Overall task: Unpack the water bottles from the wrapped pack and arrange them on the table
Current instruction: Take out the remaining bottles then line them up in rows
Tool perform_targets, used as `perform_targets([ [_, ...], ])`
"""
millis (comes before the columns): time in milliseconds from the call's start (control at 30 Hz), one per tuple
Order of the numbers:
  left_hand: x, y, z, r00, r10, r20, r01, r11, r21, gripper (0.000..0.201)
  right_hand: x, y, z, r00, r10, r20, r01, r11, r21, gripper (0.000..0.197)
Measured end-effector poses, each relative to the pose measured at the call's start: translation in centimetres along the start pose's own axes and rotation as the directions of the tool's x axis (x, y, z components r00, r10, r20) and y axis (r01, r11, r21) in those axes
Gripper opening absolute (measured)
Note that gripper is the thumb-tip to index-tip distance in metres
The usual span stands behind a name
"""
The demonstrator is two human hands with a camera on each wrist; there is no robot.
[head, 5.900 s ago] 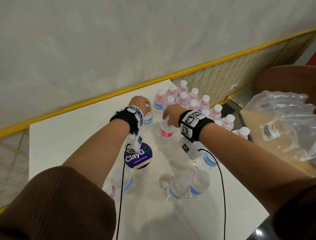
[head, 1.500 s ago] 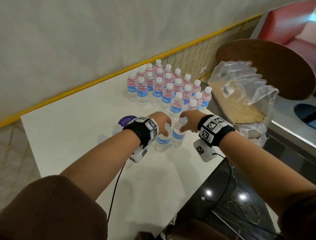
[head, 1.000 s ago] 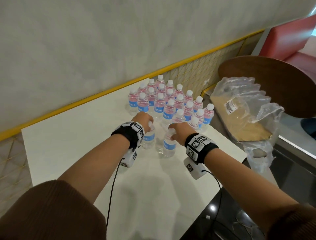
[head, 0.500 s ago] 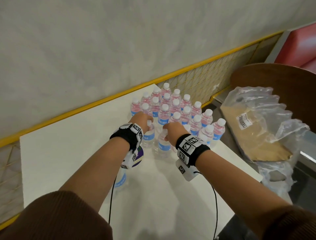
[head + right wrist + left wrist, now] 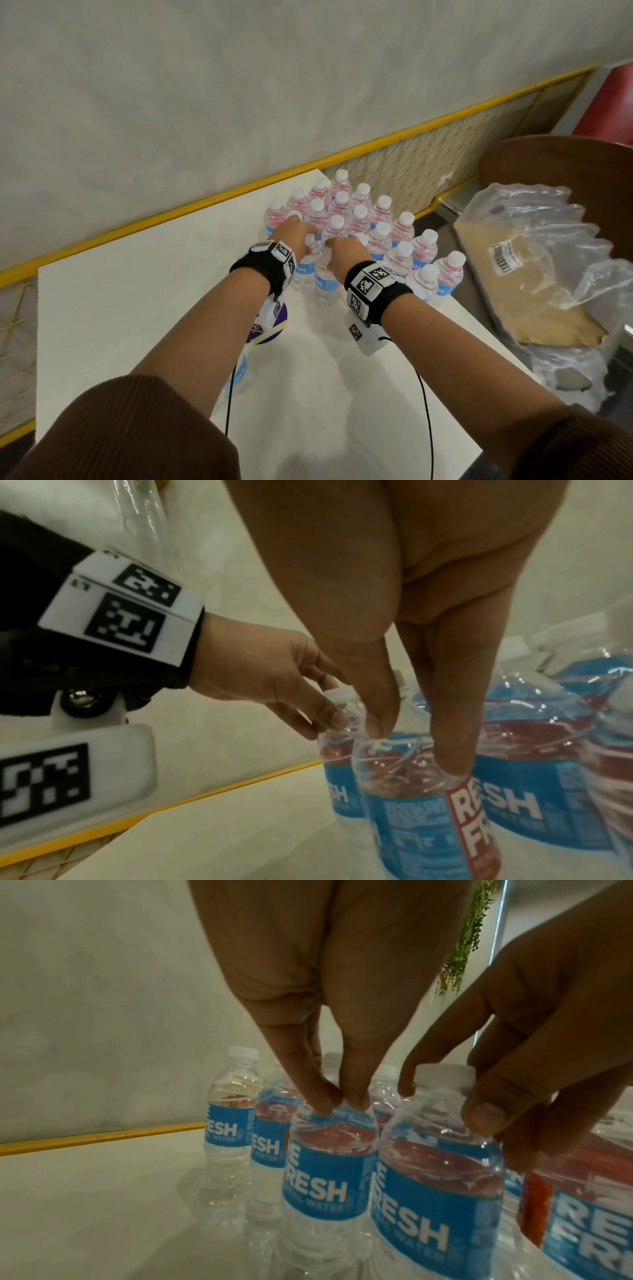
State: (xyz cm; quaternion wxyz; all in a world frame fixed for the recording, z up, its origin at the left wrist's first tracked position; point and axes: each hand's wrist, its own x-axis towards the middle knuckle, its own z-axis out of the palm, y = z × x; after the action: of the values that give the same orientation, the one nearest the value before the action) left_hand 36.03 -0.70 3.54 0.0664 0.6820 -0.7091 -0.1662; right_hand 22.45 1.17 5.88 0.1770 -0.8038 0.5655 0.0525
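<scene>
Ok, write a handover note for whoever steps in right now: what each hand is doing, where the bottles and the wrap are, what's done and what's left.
Left hand: grips the neck of an upright water bottle at the near edge of the group.
Right hand: grips the neck of the bottle beside it, also upright.
Done: the bottle group stands in rows at the far end of the white table; the empty plastic wrap with its cardboard tray lies off to the right.
Left: release these two in line with the rows, then stand up the bottle lying under the left forearm.
</scene>
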Motion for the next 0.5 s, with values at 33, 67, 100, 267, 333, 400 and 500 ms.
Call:
perform_targets([
  [33,0.1,-0.1,0.1,1.0,-0.004,0.003,0.004,1.0,-0.002,0.033,0.0,0.1,0.1,1.0,0.005,0.002,-0.005,1.0,0.015,0.036],
  [67,0.0,-0.1,0.1,1.0,-0.013,0.01,0.013,1.0,-0.001,0.036,-0.1,0.2,0.1,1.0,0.007,0.002,-0.007,0.999,0.033,0.036],
  [100,0.0,-0.3,0.2,1.0,-0.019,0.021,0.019,1.0,0.002,0.039,-0.2,0.4,0.1,1.0,0.006,0.002,-0.006,0.998,0.058,0.037],
  [267,-0.5,-1.6,0.7,0.997,-0.049,0.057,0.053,0.997,-0.058,0.052,-1.1,1.0,0.0,0.999,-0.03,-0.012,0.032,0.989,0.147,0.045],
  [333,-0.5,-1.7,1.0,0.996,-0.067,0.055,0.072,0.994,-0.086,0.052,-1.1,0.8,0.0,1.0,-0.03,-0.008,0.031,0.988,0.149,0.037],
  [400,-0.5,-1.5,1.3,0.996,-0.073,0.055,0.079,0.99,-0.117,0.053,-0.9,0.5,0.0,0.999,-0.036,0.013,0.034,0.992,0.123,0.031],
  [500,-0.1,-1.0,1.5,0.996,-0.069,0.051,0.075,0.987,-0.14,0.053,-0.9,0.5,-0.1,0.998,-0.051,0.042,0.048,0.997,0.068,0.031],
])
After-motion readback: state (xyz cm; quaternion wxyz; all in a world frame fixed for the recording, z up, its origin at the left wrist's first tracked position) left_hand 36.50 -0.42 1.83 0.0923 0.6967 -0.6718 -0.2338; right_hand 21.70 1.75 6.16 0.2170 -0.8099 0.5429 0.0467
